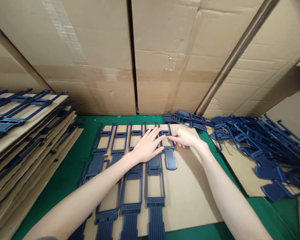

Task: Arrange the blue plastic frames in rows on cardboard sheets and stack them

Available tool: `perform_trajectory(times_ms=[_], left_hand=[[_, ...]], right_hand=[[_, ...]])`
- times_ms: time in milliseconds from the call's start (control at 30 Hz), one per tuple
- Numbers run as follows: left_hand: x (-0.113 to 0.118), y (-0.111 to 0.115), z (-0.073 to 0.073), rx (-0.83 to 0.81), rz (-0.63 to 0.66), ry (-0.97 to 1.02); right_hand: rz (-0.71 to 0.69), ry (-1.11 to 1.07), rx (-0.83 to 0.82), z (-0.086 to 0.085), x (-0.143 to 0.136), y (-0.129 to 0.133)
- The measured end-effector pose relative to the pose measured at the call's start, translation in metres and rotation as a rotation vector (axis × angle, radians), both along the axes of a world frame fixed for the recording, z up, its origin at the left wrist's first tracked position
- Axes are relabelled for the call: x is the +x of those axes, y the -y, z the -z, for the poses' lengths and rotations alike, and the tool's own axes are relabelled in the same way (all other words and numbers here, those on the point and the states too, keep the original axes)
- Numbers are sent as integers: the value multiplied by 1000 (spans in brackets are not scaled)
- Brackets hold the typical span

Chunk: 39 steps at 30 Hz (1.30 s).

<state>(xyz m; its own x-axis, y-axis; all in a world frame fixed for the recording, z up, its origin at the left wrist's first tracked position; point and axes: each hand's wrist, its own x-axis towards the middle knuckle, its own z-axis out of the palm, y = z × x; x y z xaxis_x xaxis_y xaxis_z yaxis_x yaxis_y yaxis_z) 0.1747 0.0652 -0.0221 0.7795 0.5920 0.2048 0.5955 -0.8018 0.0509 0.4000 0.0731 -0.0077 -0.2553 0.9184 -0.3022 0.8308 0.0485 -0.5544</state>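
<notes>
My left hand (148, 145) lies palm down with spread fingers over the dark blue plastic frames; its fingertips reach the frame beside my right hand. My right hand (183, 138) is closed, with thumb and index finger at the right side bar of a dark blue plastic frame (171, 160). This frame has a ribbed, rounded end and two hooked arms. Left of it, more such frames (155, 201) lie side by side in two rows on a cardboard sheet (190, 190). My left hand and forearm hide parts of several frames.
On the left stands a stack of cardboard sheets (65, 133) with blue frames between the layers. A tangled pile of frames (250, 140) lies at the right, with a smaller heap (186, 118) at the back. Large cardboard boxes (165, 83) wall off the green table (110, 119).
</notes>
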Motion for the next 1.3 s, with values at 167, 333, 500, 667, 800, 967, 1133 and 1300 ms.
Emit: perform_trajectory(times_ms=[167,333,500,667,800,967,1133,1300], left_hand=[[0,0,-1,-11,7,24],[1,0,-1,-22,6,27],[1,0,-1,-17,3,19],[0,-1,0,0,0,15],[0,0,-1,-11,2,15],[0,1,-1,-16,-3,21],[-1,0,-1,-15,1,32],[0,1,0,-17,5,31]], right_hand=[[12,-31,12,0,-1,0],[5,-36,6,2,0,0],[72,31,240,-5,6,-2],[397,243,675,-6,22,-7],[402,315,752,11,34,-11],[402,344,759,26,36,-16],[393,351,773,25,36,-18],[395,278,864,20,33,-17]])
